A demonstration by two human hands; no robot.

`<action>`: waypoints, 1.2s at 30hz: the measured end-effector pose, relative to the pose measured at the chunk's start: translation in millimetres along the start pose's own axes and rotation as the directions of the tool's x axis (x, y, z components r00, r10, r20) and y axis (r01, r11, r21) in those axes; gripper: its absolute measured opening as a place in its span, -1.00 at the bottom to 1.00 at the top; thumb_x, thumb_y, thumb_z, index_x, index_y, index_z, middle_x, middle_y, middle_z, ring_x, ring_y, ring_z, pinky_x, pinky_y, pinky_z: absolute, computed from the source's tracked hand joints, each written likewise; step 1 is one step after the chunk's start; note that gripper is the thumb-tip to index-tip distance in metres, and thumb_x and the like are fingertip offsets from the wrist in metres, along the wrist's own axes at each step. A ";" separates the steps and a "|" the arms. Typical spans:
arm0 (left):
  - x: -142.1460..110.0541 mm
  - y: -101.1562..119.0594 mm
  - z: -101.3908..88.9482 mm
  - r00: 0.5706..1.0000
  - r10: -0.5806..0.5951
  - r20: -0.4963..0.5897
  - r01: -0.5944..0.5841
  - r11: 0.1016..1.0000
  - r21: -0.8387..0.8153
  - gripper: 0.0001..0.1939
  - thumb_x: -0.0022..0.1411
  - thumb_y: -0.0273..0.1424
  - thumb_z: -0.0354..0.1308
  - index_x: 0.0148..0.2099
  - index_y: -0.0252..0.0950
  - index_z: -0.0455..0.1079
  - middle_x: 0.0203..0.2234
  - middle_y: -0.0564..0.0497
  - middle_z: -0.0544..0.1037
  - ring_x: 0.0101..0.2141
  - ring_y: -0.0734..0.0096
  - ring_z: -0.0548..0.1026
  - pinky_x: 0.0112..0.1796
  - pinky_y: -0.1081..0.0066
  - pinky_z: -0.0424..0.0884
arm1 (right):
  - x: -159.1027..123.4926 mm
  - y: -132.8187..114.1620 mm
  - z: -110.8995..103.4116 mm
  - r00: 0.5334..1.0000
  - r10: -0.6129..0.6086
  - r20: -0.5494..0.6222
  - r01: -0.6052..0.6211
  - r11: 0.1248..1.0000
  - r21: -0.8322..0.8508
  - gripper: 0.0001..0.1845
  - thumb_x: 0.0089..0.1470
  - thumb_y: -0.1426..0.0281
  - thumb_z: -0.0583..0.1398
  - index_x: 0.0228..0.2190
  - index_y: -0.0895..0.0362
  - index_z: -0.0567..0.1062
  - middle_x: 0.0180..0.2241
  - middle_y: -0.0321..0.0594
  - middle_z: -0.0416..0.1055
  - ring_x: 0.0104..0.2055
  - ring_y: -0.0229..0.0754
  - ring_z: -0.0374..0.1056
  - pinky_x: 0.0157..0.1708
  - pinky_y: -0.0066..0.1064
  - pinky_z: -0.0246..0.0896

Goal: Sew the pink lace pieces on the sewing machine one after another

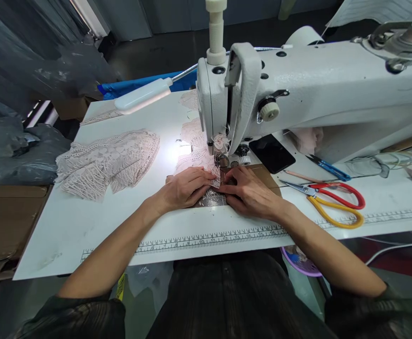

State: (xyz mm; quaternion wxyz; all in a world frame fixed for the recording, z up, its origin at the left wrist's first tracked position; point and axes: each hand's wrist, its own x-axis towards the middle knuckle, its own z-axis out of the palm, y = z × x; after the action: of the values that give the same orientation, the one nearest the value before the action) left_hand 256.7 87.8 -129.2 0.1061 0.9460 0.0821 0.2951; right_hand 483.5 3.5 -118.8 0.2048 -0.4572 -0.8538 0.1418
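- The left hand (190, 187) is pressing on the pale lace (195, 160) at the frame's centre, fingers together; whether it is pinching, one cannot tell.
- The right hand (250, 192) is bending its fingers at the lace's right edge; its grip is unclear too.
- The lace is lying partly beneath the sewing machine (315, 80), which is filling the upper right.
- A lamp (144, 95) is shining onto the counter (68, 235), upper left of centre.
- Scissors (312, 190) are lying right of centre, near a phone (272, 153).
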 end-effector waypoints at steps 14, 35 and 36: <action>2.8 6.1 -5.2 0.992 0.082 0.099 -0.096 0.984 0.151 -0.91 0.31 -0.50 0.16 -0.15 -0.30 0.47 -0.22 -0.06 0.61 -0.21 0.35 0.57 -0.19 0.28 0.58 | 7.3 32.9 4.2 0.996 0.042 -0.074 -0.045 0.998 -0.039 -0.54 0.20 0.41 0.10 0.12 0.06 0.47 -0.07 -0.04 0.39 -0.13 -0.10 0.34 -0.14 -0.28 0.27; 6.5 15.2 -8.4 0.981 0.162 0.109 -0.186 0.946 0.264 -0.90 0.28 -0.56 0.15 -0.26 -0.30 0.47 -0.31 0.01 0.63 -0.34 0.43 0.55 -0.31 0.39 0.52 | 5.5 24.4 5.7 0.995 0.001 -0.102 -0.009 0.997 -0.070 -0.57 0.13 0.50 0.15 0.00 -0.03 0.57 -0.08 -0.05 0.36 -0.06 -0.03 0.28 -0.04 -0.14 0.28; 7.0 15.9 -10.0 0.980 0.156 0.124 -0.183 0.949 0.257 -0.89 0.28 -0.55 0.14 -0.26 -0.30 0.47 -0.31 0.01 0.63 -0.34 0.42 0.55 -0.31 0.39 0.52 | 5.1 23.7 5.6 0.995 -0.001 -0.100 -0.006 0.997 -0.073 -0.57 0.13 0.50 0.15 0.00 -0.04 0.58 -0.07 -0.06 0.35 -0.05 -0.03 0.28 -0.03 -0.13 0.27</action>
State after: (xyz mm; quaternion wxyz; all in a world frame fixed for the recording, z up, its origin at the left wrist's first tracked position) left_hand 258.1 75.6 -113.5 -0.0441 0.9691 0.0339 0.2405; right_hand 495.4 20.3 -132.7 0.2300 -0.4719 -0.8466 0.0875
